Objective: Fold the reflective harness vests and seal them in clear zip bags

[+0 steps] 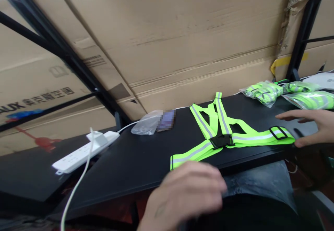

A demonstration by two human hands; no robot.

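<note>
A neon-green reflective harness (224, 133) with silver stripes lies spread on the black tabletop. Its shoulder straps point away from me, and a black buckle (221, 141) sits at the middle of the waist belt. Past the belt's right end, my right hand (314, 126) is open, fingers stretched out and thumb at the strap's tip; whether it touches is hard to tell. A black slider (278, 132) sits on the strap close by. My left hand (188, 192) is smeared by motion in front of the belt's left end, its back towards me and its thumb hidden.
Bagged green harnesses (263, 92) lie at the back right. A clear plastic bag (147, 123) and a pixelated purple item (166, 120) lie at the back. At left is a white power strip (85, 152) with a cable. Cardboard (177, 32) and black shelf posts (304, 32) stand behind.
</note>
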